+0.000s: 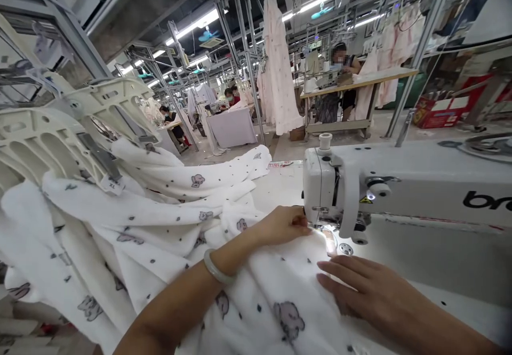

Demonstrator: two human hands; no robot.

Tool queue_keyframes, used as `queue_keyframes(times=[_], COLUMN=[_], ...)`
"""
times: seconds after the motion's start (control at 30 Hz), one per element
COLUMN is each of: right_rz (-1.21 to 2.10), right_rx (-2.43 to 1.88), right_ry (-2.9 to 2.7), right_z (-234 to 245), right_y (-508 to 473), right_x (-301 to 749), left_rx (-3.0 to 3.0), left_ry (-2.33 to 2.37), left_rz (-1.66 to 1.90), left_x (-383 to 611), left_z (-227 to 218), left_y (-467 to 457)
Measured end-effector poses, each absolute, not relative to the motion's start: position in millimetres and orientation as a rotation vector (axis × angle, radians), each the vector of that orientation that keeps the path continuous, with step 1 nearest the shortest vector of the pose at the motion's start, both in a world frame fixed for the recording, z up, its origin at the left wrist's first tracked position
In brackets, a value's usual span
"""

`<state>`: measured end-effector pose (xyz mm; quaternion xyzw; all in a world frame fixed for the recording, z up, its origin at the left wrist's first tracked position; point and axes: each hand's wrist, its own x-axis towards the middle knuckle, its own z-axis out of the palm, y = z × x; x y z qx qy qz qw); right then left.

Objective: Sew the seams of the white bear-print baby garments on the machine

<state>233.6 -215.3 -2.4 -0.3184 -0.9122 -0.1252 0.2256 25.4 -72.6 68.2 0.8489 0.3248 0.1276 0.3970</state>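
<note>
A white fleece garment (256, 275) printed with small grey-pink animals lies across the sewing machine bed, its edge under the lit needle area. My left hand (286, 225), with a pale bangle on the wrist, is closed in a pinch on the cloth just left of the presser foot; the fingertips are partly hidden. To the right and nearer me, my right hand (362, 283) rests on the garment's edge with fingers stretched out flat. The white sewing machine (420, 176) stands on the right, its head (322, 184) just above my left fingertips.
Cream plastic hanger clamps (44, 131) at left carry more of the printed fleece, one with an XL tag (114, 183). Beyond the machine, pale pink garments (278, 78) hang from an overhead rail. A co-worker (340, 67) sits behind a wood-edged table (392, 73).
</note>
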Motion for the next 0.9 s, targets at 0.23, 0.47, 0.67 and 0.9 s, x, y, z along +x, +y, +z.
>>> queue_keyframes(times=[0.23, 0.47, 0.67, 0.9], right_rz=[-0.14, -0.226, -0.376, -0.488], right_rx=[-0.944, -0.848, -0.855, -0.883], right_ry=[-2.471, -2.471, -2.322, -2.395], right_z=[15.0, 39.0, 32.1, 19.3], right_y=[-211.0, -229.1, -216.4, -204.3], right_x=[221.1, 209.3, 214.8, 225.8], left_rx=[2.235, 2.288, 2.34, 2.349], left_ry=[0.904, 0.961, 1.039, 1.088], left_rz=[0.332, 0.268, 0.208, 0.218], left_x=[34.5, 20.7, 25.9, 29.9], left_z=[56.4, 50.4, 49.8, 47.9], left_y=[-81.4, -108.6, -110.4, -113.3])
